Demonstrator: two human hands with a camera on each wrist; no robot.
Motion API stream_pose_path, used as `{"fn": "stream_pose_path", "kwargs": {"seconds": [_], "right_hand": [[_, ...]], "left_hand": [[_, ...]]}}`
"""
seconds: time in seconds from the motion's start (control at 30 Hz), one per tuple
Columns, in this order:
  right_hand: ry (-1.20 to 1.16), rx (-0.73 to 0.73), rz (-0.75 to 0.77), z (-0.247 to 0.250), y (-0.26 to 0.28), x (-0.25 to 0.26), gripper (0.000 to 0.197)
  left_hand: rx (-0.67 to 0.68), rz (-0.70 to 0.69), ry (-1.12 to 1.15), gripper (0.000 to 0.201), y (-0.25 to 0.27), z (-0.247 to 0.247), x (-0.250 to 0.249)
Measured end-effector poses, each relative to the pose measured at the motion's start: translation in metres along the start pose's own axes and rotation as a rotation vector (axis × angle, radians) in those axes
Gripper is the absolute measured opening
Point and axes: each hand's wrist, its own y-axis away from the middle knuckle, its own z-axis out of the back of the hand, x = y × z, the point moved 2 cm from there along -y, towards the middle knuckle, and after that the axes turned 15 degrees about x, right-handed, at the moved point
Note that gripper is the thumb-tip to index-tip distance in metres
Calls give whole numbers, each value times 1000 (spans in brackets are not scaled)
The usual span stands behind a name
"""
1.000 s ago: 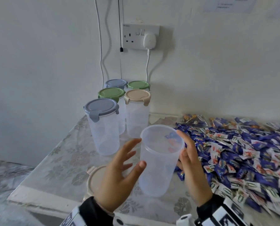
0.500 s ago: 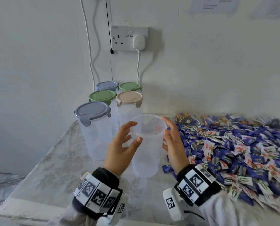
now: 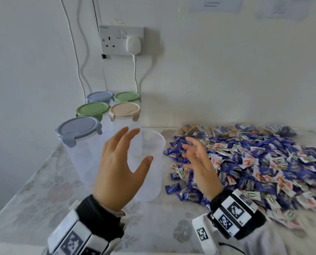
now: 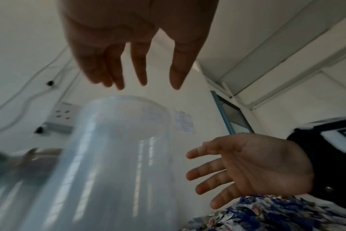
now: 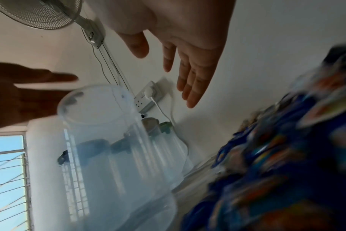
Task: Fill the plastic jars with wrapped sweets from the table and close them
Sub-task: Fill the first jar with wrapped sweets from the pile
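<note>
An open, empty clear plastic jar (image 3: pixel 152 162) (image 4: pixel 117 164) (image 5: pixel 117 148) stands upright on the table, beside the sweets. My left hand (image 3: pixel 122 162) (image 4: pixel 136 62) hovers in front of it with fingers spread, not touching. My right hand (image 3: pixel 199 161) (image 5: pixel 178 54) is open just right of the jar, over the near edge of the wrapped sweets (image 3: pixel 254 162) (image 4: pixel 267 214) (image 5: pixel 286 156), a wide heap of blue and white wrappers. Neither hand holds anything.
Several lidded empty jars stand behind: a grey-lidded jar (image 3: pixel 78 144) nearest, then green (image 3: pixel 92 110), beige (image 3: pixel 125 113) and two more by the wall. A wall socket (image 3: pixel 122 40) with a plugged charger cable hangs above them. The floral tablecloth (image 3: pixel 43 181) reaches the left edge.
Both hands have let go of the open jar, which now stands on the table. The right hand moved right toward the sweets; the left drew back.
</note>
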Motion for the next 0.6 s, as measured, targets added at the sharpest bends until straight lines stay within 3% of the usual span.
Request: {"fn": "stream_pose_path", "kwargs": {"seconds": [0.1, 0.2, 0.3, 0.43, 0.5, 0.6], "right_hand": [[221, 13, -53, 43, 11, -2, 20], [447, -3, -131, 96, 18, -6, 13], [756, 5, -267, 153, 17, -15, 15], [1116, 189, -618, 213, 14, -40, 53], [1147, 284, -776, 232, 13, -52, 76], [1103, 392, -837, 242, 9, -61, 99]], "left_hand": [[-102, -212, 21, 33, -4, -15, -36], [36, -284, 180, 24, -17, -53, -59], [290, -151, 255, 22, -38, -106, -67], [612, 29, 85, 37, -72, -172, -68], [808, 121, -15, 55, -85, -196, -67], [1009, 214, -164, 81, -93, -224, -66]]}}
